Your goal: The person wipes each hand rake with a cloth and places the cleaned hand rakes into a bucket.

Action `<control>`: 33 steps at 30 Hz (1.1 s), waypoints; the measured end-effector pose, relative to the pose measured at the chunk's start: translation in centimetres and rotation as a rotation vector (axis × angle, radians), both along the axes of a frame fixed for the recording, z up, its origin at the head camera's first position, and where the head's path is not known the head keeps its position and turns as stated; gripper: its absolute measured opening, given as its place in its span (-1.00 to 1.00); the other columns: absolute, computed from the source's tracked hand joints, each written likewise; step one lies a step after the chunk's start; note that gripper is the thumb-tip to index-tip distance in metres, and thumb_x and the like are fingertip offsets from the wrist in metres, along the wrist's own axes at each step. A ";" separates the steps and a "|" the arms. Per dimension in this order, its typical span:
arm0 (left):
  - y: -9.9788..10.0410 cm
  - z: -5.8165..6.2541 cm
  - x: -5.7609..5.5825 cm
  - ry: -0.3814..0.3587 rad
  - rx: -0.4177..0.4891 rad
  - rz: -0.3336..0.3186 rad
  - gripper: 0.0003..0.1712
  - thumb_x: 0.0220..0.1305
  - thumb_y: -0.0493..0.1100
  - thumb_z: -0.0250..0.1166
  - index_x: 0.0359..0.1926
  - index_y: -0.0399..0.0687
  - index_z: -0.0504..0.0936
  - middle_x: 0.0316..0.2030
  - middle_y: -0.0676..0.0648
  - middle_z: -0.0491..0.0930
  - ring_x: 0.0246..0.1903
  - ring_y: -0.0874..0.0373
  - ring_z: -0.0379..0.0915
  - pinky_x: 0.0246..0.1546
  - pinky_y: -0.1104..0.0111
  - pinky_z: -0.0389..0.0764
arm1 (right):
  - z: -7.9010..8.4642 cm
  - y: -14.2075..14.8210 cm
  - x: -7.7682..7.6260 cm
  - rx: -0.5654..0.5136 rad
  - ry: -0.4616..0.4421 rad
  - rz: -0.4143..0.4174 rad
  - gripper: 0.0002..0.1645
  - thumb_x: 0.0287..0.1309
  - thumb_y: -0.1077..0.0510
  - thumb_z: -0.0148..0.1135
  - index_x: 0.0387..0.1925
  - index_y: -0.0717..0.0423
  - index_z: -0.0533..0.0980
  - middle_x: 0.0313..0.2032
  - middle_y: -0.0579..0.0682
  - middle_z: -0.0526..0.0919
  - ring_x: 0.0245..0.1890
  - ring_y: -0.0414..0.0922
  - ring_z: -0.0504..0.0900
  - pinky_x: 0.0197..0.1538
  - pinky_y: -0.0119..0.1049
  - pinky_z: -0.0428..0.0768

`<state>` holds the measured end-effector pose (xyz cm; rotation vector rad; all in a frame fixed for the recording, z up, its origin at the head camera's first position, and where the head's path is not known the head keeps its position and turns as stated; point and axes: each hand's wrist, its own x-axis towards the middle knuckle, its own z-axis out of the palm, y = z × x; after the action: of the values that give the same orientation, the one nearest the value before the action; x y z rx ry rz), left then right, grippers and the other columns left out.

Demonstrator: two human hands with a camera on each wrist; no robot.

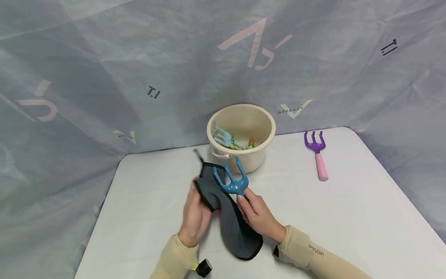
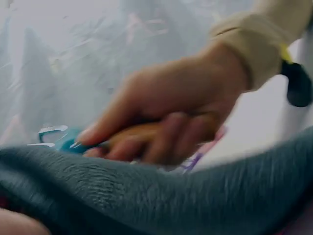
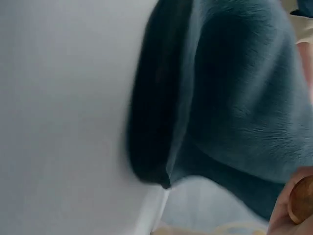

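Observation:
My left hand [image 1: 194,221] holds a dark grey cloth [image 1: 240,240] with black edging and a loop at its upper corner; its lower end hangs toward the table. Some of the left fingers are hidden behind the cloth. My right hand [image 1: 259,217] grips a blue three-pronged hand fork [image 1: 235,186], its prongs pointing up and away, over the cloth's upper part. In the left wrist view the right fingers curl round the fork's brown wooden handle [image 2: 137,133]. The right wrist view shows the handle's rounded end [image 3: 303,200] beside the hanging grey cloth [image 3: 244,107].
A cream bucket [image 1: 252,161] stands at the table's back edge, just beyond the fork. Inside lie a light blue hand fork [image 1: 223,136] and some green and brown items. A purple fork with a pink handle [image 1: 321,166] lies at the right on the white table [image 1: 348,217].

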<state>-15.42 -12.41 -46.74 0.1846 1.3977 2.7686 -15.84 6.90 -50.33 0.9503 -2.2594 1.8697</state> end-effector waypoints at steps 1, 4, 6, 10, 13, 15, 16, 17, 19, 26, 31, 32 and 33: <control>0.7 -0.3 0.3 0.008 -0.051 -0.037 -0.48 0.57 -0.09 -0.10 0.44 -0.05 0.09 0.27 0.00 0.35 0.21 0.20 0.30 0.12 0.49 0.49 | -0.1 0.0 0.1 0.006 -0.005 -0.006 -0.79 0.41 0.45 -0.16 -0.36 0.24 0.34 -0.76 0.06 0.34 -0.77 -0.39 0.28 -0.75 -0.50 0.36; 2.3 -1.0 0.8 0.045 -0.206 -0.053 -0.47 0.45 -0.30 0.07 0.37 -0.17 0.18 0.13 -0.02 0.47 0.13 0.20 0.39 0.03 0.51 0.55 | -0.2 0.0 0.4 0.069 0.034 -0.011 -0.82 0.44 0.40 -0.16 -0.16 0.20 0.40 -0.67 0.03 0.48 -0.67 -0.40 0.40 -0.64 -0.47 0.48; 3.0 -1.4 1.1 0.021 -0.286 0.023 -0.51 0.35 -0.36 0.19 0.26 -0.22 0.30 0.01 0.02 0.55 0.06 0.20 0.48 -0.03 0.53 0.58 | -0.3 0.0 0.6 0.140 0.084 -0.013 -0.74 0.45 0.35 -0.15 0.06 0.15 0.39 -0.53 0.00 0.60 -0.51 -0.38 0.52 -0.47 -0.43 0.58; 3.4 -1.6 1.2 -0.019 -0.314 0.169 -0.59 0.28 -0.33 0.28 0.13 -0.33 0.44 -0.03 -0.06 0.61 0.05 0.10 0.52 -0.04 0.49 0.62 | -0.1 -0.2 1.0 0.248 0.164 -0.020 -0.59 0.45 0.28 -0.13 0.27 0.11 0.31 -0.28 -0.06 0.67 -0.24 -0.34 0.57 -0.21 -0.37 0.62; 3.3 -1.5 1.1 -0.040 -0.270 0.192 -0.62 0.27 -0.25 0.32 0.06 -0.32 0.49 -0.09 -0.08 0.61 0.01 0.09 0.50 -0.09 0.47 0.64 | 0.0 -0.3 1.1 0.275 0.187 -0.036 -0.67 0.42 0.30 -0.10 0.15 0.12 0.36 -0.44 -0.13 0.58 -0.38 -0.35 0.52 -0.32 -0.43 0.56; 3.2 -1.4 1.1 -0.068 -0.237 0.199 -0.70 0.26 -0.21 0.33 -0.05 -0.28 0.54 -0.17 -0.05 0.62 -0.08 0.10 0.51 -0.18 0.47 0.64 | -0.1 -0.4 1.2 0.284 0.200 -0.037 -0.75 0.40 0.32 -0.09 0.04 0.12 0.38 -0.52 -0.16 0.49 -0.47 -0.36 0.46 -0.39 -0.50 0.49; 3.2 -1.4 1.1 -0.085 -0.225 0.207 -0.74 0.26 -0.19 0.34 -0.11 -0.26 0.56 -0.23 -0.03 0.62 -0.12 0.13 0.49 -0.23 0.47 0.64 | -0.1 -0.5 1.2 0.287 0.206 -0.035 -0.78 0.40 0.33 -0.08 0.00 0.11 0.38 -0.56 -0.17 0.43 -0.51 -0.37 0.42 -0.42 -0.53 0.46; 3.2 -1.3 1.1 -0.103 -0.217 0.216 -0.77 0.25 -0.17 0.35 -0.17 -0.23 0.57 -0.28 0.00 0.61 -0.17 0.16 0.48 -0.28 0.48 0.62 | -0.1 -0.5 1.3 0.287 0.213 -0.032 -0.82 0.40 0.33 -0.08 -0.05 0.10 0.38 -0.59 -0.18 0.37 -0.54 -0.37 0.39 -0.44 -0.55 0.42; 3.1 -1.2 1.2 -0.139 -0.196 0.226 -0.82 0.25 -0.16 0.36 -0.27 -0.18 0.58 -0.37 0.04 0.60 -0.24 0.19 0.47 -0.37 0.49 0.59 | -0.2 -0.5 1.3 0.288 0.212 -0.021 -0.86 0.41 0.31 -0.08 -0.11 0.07 0.37 -0.61 -0.19 0.29 -0.58 -0.37 0.34 -0.46 -0.60 0.36; 3.0 -0.8 1.2 -0.198 -0.119 0.196 -0.79 0.31 -0.04 0.30 -0.23 -0.09 0.58 -0.34 0.09 0.60 -0.23 0.25 0.48 -0.35 0.51 0.57 | 0.0 -0.6 1.3 0.281 0.205 -0.008 -0.90 0.45 0.27 -0.09 -0.17 0.03 0.37 -0.61 -0.16 0.29 -0.58 -0.36 0.34 -0.46 -0.59 0.35; 2.7 -0.7 1.1 -0.213 -0.093 0.182 -0.73 0.32 -0.03 0.29 -0.12 -0.14 0.63 -0.25 0.07 0.67 -0.16 0.26 0.50 -0.28 0.52 0.60 | 0.0 -0.6 1.2 0.304 0.204 -0.003 -0.92 0.44 0.26 -0.08 -0.18 0.06 0.37 -0.62 -0.19 0.26 -0.59 -0.38 0.33 -0.47 -0.60 0.31; 2.5 -0.7 1.0 -0.208 -0.091 0.184 -0.73 0.32 -0.04 0.28 -0.12 -0.14 0.64 -0.24 0.07 0.67 -0.14 0.26 0.50 -0.26 0.52 0.60 | 0.0 -0.6 1.2 0.310 0.212 -0.006 -0.93 0.44 0.25 -0.08 -0.19 0.07 0.37 -0.62 -0.19 0.26 -0.60 -0.38 0.32 -0.48 -0.61 0.31; 2.4 -0.7 0.9 -0.203 -0.086 0.183 -0.75 0.34 -0.04 0.27 -0.15 -0.13 0.65 -0.25 0.07 0.67 -0.14 0.26 0.50 -0.25 0.52 0.60 | 0.0 -0.6 1.1 0.317 0.219 -0.013 -0.93 0.44 0.24 -0.08 -0.19 0.08 0.37 -0.63 -0.20 0.25 -0.61 -0.38 0.30 -0.48 -0.62 0.29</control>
<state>-14.47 -9.97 -47.40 -0.2317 1.5465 2.7623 -14.72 6.35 -50.35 1.1131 -2.4559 1.3459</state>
